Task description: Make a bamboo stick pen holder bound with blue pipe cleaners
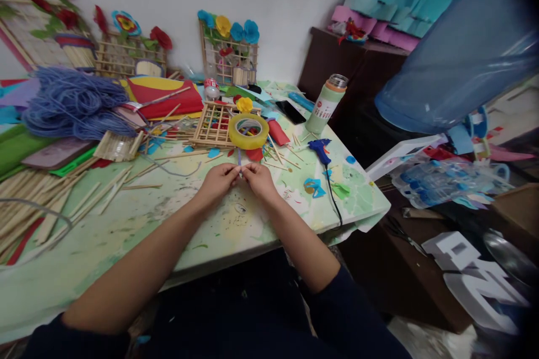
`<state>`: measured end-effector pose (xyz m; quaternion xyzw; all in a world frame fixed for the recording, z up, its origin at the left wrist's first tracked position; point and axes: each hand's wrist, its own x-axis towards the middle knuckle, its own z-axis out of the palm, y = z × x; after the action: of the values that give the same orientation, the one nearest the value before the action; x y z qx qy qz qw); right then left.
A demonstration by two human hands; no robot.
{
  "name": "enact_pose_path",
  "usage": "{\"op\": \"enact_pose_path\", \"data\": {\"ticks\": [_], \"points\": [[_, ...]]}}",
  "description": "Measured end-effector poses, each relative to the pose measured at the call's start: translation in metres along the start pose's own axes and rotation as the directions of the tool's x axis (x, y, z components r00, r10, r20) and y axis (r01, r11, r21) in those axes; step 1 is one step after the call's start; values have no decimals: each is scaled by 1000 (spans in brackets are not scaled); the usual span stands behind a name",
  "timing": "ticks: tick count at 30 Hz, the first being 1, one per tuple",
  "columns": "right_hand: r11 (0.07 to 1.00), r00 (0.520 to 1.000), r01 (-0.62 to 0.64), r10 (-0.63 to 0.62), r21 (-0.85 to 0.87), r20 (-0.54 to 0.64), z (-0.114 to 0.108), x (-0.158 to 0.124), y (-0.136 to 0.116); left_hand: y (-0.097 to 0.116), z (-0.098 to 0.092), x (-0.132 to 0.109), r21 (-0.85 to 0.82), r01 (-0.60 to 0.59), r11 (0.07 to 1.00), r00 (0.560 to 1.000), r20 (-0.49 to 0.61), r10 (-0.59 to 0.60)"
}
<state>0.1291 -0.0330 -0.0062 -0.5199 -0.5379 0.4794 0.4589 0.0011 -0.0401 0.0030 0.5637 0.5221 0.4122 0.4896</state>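
Pinching a thin purplish strip [240,157] at the centre of the frame, with left hand [219,180] and right hand [259,179] close together, fingertips clamped on its lower part, just below a roll of yellow tape [249,143]. Apparently engaged in fine fingertip work on the strip, so calling for a firm, steady pinch from both sides. Farther out, showing a wooden lattice [204,142] beside the tape, a blue glue gun [320,150] right of centre, and a pile of sticks [29,202] on the tabletop [113,235] at the left edge.
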Motion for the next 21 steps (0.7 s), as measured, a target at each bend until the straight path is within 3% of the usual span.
{"op": "enact_pose_path", "data": {"ticks": [9,15,18,21], "points": [[953,995,95,-89,-289,34,-2,-1,0,6,-8,0,109,10,994,998,-55,-4],[796,982,151,-191,-586,-7,-8,-10,-11,5,-12,3,319,-52,946,993,-89,84],[711,966,167,-257,-683,-31,-10,-16,-18,7,-10,1,240,-19,971,993,-112,47],[628,937,257,-347,-734,31,-9,-25,-21,6,-6,-1,44,38,998,995,-89,-34]]}}
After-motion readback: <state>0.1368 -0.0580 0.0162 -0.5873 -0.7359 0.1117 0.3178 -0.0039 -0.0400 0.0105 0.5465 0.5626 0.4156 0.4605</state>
